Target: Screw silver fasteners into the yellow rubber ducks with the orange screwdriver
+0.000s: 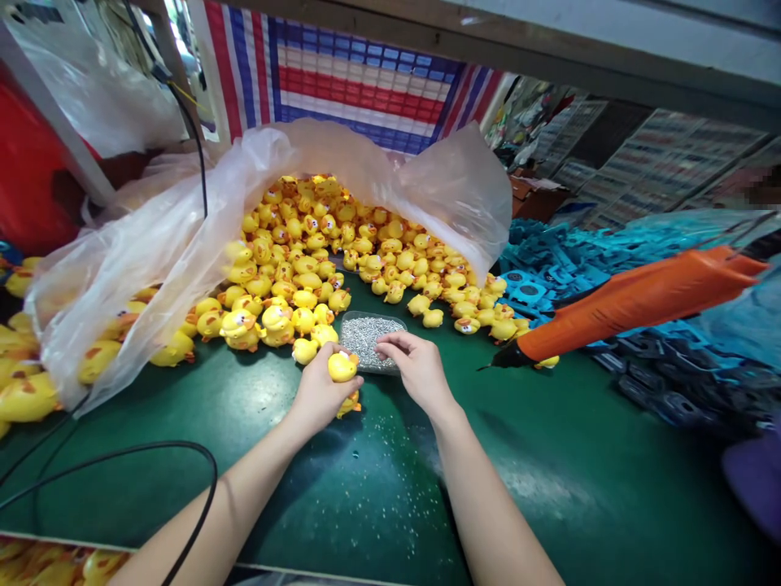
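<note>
My left hand (320, 391) is wrapped round a small yellow duck (342, 367), left of a clear plastic tray (381, 371) filled with small silvery pieces (364, 332). Part of another yellow duck (350, 404) shows just below that hand. At the tray's right edge is my right hand (415, 364), its thumb and fingertips pinched together over the silvery pieces; whatever sits between them is too small to make out. A big pile of yellow ducks (293, 244) spreads behind the tray, partly under a translucent plastic sheet (451, 187).
An orange-wrapped tool (634, 305) with a dark tip hangs at the right over the green table (549, 456). Behind it lie blue and dark plastic parts (671, 382). A black cable (207, 488) loops across my left forearm. Silvery bits dot the table's middle.
</note>
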A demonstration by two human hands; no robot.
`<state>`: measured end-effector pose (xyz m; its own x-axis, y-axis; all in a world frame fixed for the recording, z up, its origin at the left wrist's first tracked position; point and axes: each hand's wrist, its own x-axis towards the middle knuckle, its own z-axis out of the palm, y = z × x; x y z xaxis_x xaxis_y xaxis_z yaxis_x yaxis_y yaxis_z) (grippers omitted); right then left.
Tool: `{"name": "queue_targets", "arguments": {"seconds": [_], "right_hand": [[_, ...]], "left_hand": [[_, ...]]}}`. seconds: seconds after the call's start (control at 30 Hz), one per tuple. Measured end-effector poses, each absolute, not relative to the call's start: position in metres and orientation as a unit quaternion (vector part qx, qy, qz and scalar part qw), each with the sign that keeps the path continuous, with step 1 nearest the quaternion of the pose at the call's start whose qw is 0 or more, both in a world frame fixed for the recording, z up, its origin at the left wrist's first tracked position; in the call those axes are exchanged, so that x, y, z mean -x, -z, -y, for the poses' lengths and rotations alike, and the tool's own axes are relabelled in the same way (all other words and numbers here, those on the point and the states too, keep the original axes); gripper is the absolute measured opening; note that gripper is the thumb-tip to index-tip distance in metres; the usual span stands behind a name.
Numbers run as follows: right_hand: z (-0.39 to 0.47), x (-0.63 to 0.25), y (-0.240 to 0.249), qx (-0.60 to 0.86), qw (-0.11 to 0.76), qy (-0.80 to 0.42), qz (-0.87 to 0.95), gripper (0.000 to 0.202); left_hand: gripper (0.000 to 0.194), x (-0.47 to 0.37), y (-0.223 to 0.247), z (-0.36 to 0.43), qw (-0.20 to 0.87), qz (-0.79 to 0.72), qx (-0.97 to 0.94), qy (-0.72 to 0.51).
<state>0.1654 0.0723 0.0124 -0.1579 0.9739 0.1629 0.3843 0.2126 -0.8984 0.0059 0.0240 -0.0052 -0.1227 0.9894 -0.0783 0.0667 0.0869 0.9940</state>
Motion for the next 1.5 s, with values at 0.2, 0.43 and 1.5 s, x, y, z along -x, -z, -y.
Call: {"name": "queue_targets", "arguments": {"seconds": [0.2, 0.43, 1.5], "right_hand": [[-0.053, -0.145, -0.017, 0.448, 0.381, -0.436, 0.682, 0.012], [-0.049, -0.14, -0.019, 0.43, 0.396, -0.388, 0.713, 0.008], [-0.054, -0.134, -0.012, 0.425, 0.393, -0.467, 0.668, 0.012]], "left_hand": [[0.033, -0.004, 0.01, -0.026, 0.473, -0.55, -0.456, -0.516], [0.032, -0.003, 0.012, -0.026, 0.454, -0.553, -0.468, -0.519], [0.039, -0.007, 0.003, -0.021, 0.639, -0.478, -0.35, -0.49]]}}
